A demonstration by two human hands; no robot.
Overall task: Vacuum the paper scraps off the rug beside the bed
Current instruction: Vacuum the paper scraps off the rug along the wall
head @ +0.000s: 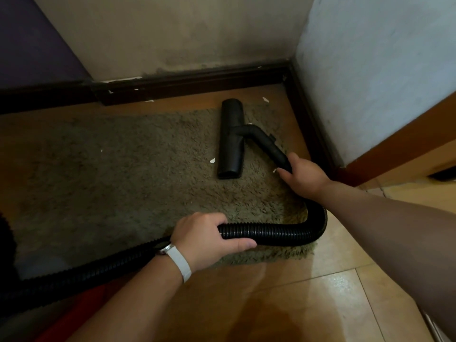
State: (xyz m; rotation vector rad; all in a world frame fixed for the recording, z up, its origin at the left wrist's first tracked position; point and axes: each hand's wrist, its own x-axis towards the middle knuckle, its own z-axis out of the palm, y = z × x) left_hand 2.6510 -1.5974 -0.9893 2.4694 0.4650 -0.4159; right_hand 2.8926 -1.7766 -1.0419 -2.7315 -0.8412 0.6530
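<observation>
A shaggy grey-green rug (111, 174) lies on the wooden floor. The black vacuum floor head (230, 139) rests on the rug's far right part, its curved neck (266, 141) running back to my right hand (302, 176), which grips the neck's end. My left hand (207, 236) grips the black ribbed hose (276, 234), which bends in a U between the two hands. White paper scraps lie on the rug: one (212, 160) just left of the head, a tiny one (101, 150) further left, one (274, 170) at my right fingertips.
Dark skirting (192, 82) runs along the beige back wall, with scraps (265, 99) on the bare floor in front of it. A white wall (370, 70) and wooden trim (394, 149) close the right side. A purple surface (29, 45) is at far left. Tiled floor (308, 292) lies near me.
</observation>
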